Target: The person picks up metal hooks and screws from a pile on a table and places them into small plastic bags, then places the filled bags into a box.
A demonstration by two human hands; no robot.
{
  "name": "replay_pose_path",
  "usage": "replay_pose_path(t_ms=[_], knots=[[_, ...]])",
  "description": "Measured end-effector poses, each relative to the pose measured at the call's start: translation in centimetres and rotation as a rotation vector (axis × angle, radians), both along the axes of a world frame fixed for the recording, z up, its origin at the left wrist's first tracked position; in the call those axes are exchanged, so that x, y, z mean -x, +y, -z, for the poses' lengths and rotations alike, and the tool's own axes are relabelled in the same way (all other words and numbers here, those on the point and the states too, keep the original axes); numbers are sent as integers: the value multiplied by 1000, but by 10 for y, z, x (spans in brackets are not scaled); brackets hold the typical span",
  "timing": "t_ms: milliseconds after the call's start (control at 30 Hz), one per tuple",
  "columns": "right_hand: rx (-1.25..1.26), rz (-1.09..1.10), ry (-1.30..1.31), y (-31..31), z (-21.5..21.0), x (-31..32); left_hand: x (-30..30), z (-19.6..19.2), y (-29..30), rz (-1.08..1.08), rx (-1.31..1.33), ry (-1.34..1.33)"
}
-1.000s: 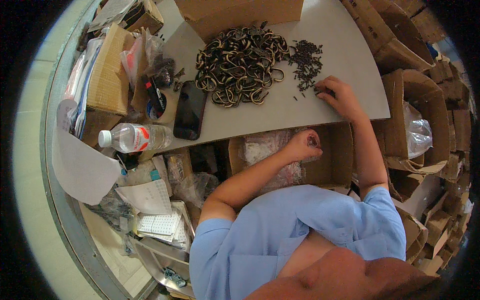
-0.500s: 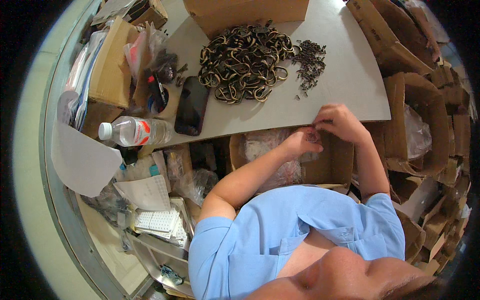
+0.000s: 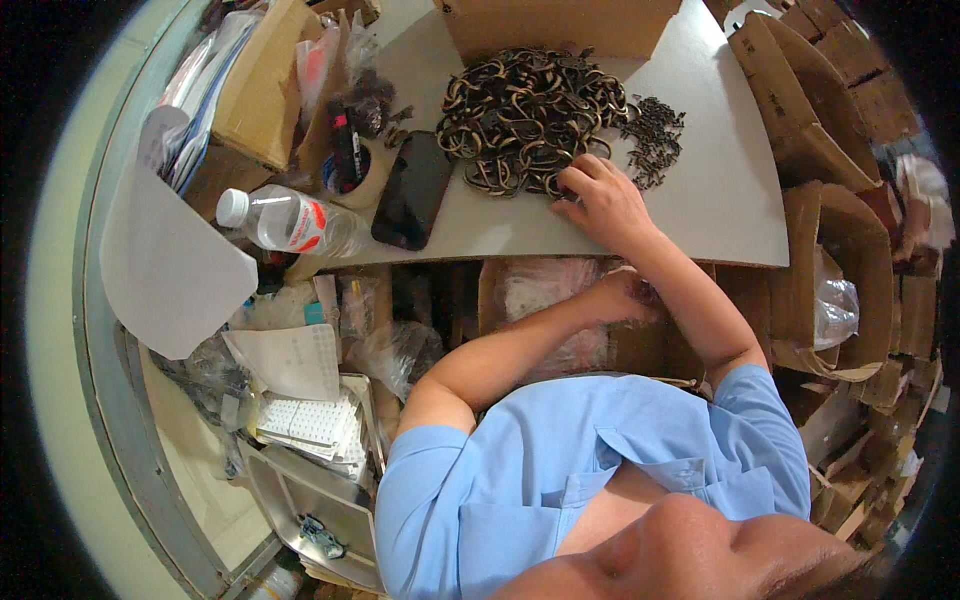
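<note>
Touching the near edge of the bronze-coloured metal loops (image 3: pixel 530 120) heaped on the table (image 3: pixel 725 225), the right hand (image 3: pixel 608 203) has curled fingers; whether clamped on one, I cannot tell. The left hand (image 3: pixel 617 299) sits below the table edge, finger closure unclear. Better, probably, to tease from the loose rim without dragging tangled neighbours.

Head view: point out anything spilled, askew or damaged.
The large white sheet at the left looks askew: it bows out loosely near the cardboard box instead of lying flat. The small dark pieces lie loose on the tabletop, but heaped together, so probably not spilled. No damage is evident.
</note>
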State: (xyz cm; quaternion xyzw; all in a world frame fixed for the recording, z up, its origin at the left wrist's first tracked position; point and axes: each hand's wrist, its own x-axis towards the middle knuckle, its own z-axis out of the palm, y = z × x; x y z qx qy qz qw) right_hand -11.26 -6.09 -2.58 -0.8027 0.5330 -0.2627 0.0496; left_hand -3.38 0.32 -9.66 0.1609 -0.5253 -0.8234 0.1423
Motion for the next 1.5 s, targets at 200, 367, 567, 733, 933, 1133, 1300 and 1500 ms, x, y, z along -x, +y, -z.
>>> replay_pose_path(t_ms=[200, 367, 567, 733, 933, 1133, 1300, 1500], knots=[[-207, -58, -4, 16, -2, 14, -5, -5, 0, -21, 207, -135], [-405, -108, -259, 22, -28, 23, -2, 2, 1, -17, 236, -96], [-248, -97, -136, -2, -16, 32, -2, -2, -2, 0, 293, -100], [-320, -52, -116, -6, -17, 28, -5, 1, -3, -21, 260, -103], [-466, 106, -536, 4, -16, 36, -4, 1, -2, -21, 271, -135], [-223, -147, -456, 6, -8, 33, -2, 7, -2, 6, 292, -104], [-193, -185, -256, 11, 0, 29, -6, 3, 0, -37, 297, -126], [-213, -68, -315, 12, -4, 24, -5, 2, -2, -59, 358, -70]])
